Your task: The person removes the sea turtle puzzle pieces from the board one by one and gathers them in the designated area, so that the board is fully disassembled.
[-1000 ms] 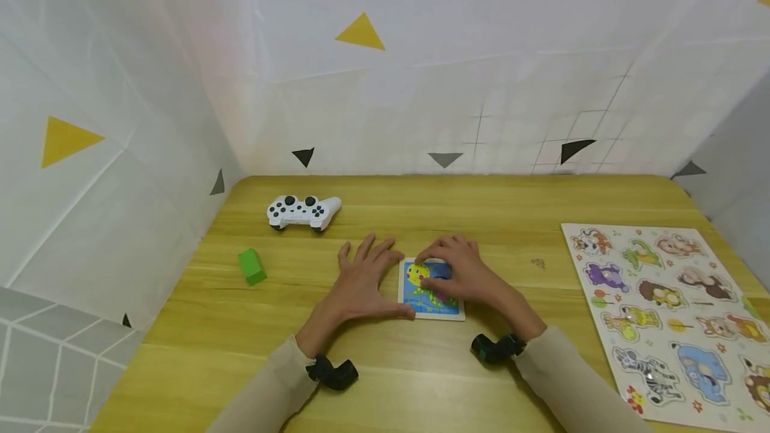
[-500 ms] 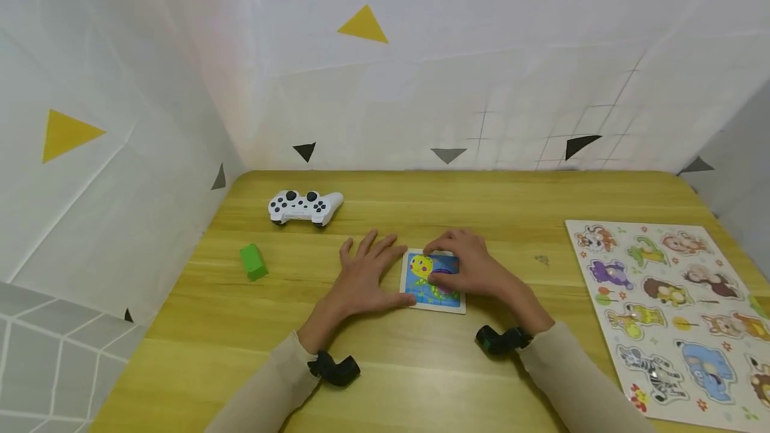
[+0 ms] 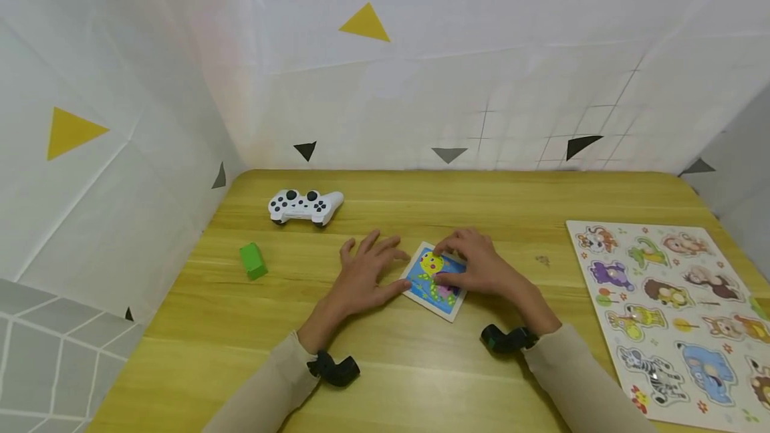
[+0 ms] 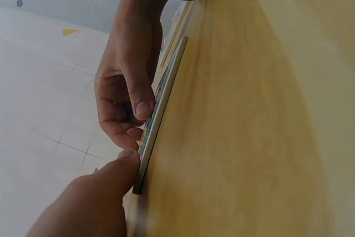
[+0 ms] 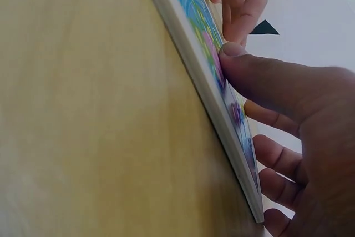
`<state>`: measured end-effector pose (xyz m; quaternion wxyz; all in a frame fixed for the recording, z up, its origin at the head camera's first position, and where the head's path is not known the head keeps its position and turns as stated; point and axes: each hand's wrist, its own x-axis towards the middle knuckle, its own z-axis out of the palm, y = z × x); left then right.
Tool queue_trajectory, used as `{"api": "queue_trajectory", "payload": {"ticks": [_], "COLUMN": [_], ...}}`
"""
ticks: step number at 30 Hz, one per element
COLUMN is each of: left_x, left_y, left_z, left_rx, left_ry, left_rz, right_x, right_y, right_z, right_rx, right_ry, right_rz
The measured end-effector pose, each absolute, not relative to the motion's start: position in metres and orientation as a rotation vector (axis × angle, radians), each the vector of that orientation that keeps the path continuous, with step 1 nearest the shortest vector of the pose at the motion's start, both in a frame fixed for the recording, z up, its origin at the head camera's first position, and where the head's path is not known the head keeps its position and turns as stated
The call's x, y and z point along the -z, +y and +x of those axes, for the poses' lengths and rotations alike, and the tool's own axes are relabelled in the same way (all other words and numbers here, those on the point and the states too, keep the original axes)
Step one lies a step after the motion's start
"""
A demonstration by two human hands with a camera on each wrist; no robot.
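Observation:
A small square picture puzzle (image 3: pixel 430 289) lies on the table, turned with one corner toward the person. It has a pale frame and a blue picture with a yellow spotted animal. My left hand (image 3: pixel 359 276) has its fingers spread, and its thumb (image 4: pixel 128 154) touches the puzzle's left corner. From the other side, my right hand (image 3: pixel 478 264) grips the puzzle with bent fingers. Its thumb (image 5: pixel 234 49) rests on the picture, while the other fingers (image 5: pixel 277 156) curl at the far edge. That hand hides the puzzle's right part in the head view.
On the right lies a large animal puzzle board (image 3: pixel 652 296). A white game controller (image 3: pixel 305 207) sits at the back left, with a green block (image 3: pixel 253 260) in front of it. White printed sheeting (image 3: pixel 451 72) rises behind the table (image 3: pixel 409 379).
The puzzle has turned clockwise, from square-on to cornerwise. My right hand has shifted slightly right with it, and the left thumb has moved up a little.

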<state>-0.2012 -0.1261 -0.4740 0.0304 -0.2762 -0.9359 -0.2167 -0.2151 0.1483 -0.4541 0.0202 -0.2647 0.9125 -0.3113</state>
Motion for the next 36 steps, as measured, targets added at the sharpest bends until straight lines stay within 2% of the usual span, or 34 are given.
{"api": "queue_trajectory", "payload": {"ticks": [13,25,36], "left_x": [0.475,0.474,0.476], "left_y": [-0.128,-0.128,-0.127], "left_z": [-0.201,-0.199,-0.201], "left_rx": [0.635,0.670,0.647], "left_ry": [-2.861,-2.881,-2.866], "left_rz": [-0.932,-0.920,-0.917], "right_x": [0.453,0.443,0.429], "right_y": [0.147,0.138,0.136], "right_z": [-0.222,-0.247,-0.261], "right_rx": [1.003,0.865,0.802], "right_ry": [2.786,2.681,2.484], "right_rz": [-0.796,-0.992,-1.048]}}
